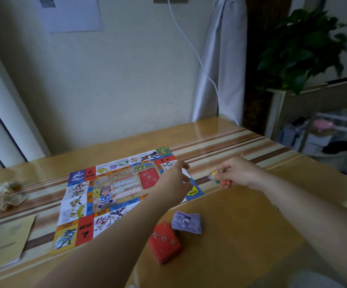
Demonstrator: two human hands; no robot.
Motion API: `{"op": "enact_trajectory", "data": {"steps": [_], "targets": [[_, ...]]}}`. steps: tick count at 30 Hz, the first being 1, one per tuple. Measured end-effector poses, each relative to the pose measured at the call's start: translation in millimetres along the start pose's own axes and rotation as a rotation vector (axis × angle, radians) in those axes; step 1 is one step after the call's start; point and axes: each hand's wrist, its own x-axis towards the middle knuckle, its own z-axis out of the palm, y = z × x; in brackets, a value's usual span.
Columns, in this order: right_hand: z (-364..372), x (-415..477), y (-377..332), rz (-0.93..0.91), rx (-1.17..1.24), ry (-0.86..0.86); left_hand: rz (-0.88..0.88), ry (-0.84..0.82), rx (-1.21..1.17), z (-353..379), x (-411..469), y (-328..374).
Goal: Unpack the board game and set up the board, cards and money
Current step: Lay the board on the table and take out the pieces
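Pinching small colourful game pieces (217, 177), your right hand (239, 173) sits right of multicoloured paper board (114, 196); left hand (175, 180) over board's right edge, grip unreadable. Place pieces singly.

Right hand (238, 173) pinches small game pieces (217, 177) beside the board (114, 194).

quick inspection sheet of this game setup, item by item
surface: striped wooden table, glossy cover
job's things: board laid flat; red card deck and purple money stack beside it
clutter: crumpled paper, yellow booklet at left
grips: left hand over board's right edge, hold unclear; right hand pinches small coloured pieces
cables: white cable hanging down wall
surroundings: curtain, plant, blurred boxes at right
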Motion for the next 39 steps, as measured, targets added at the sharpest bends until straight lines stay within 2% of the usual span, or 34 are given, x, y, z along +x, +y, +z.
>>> {"op": "enact_trajectory", "data": {"steps": [2,5,12,16,20,23,28,32,36,39], "targets": [[-12.0,13.5,12.7,0.072,-0.148,0.015,0.012,-0.019,0.024,1.7,1.2,-6.8],[-20.2,32.7,21.7,0.198,-0.243,-0.051,0.040,-0.036,0.070,2.6,1.3,-15.5],[-24.7,58.5,16.9,0.338,-0.237,-0.194,0.046,-0.072,0.042,1.9,15.2,-19.4],[-28.8,60.9,18.7,0.303,-0.280,-0.201,0.091,-0.121,0.092,12.4,32.2,-8.7],[-30.1,59.2,28.6,0.232,-0.359,-0.168,0.234,-0.189,0.368,42.4,55.1,9.3],[-30.7,55.1,36.9,0.167,-0.406,-0.122,0.309,-0.271,0.481,66.2,67.4,17.3],[-38.3,46.9,44.3,0.068,-0.515,-0.029,0.324,-0.322,0.624,85.7,79.1,18.9],[-42.2,45.3,50.4,0.019,-0.517,0.065,0.300,-0.323,0.651,92.0,80.0,18.2],[-40.3,39.0,56.7,-0.007,-0.510,0.139,0.330,-0.268,0.570,91.4,74.8,20.7],[-35.4,30.9,51.6,-0.059,-0.515,0.187,0.286,-0.233,0.531,75.4,66.7,18.7]]}}
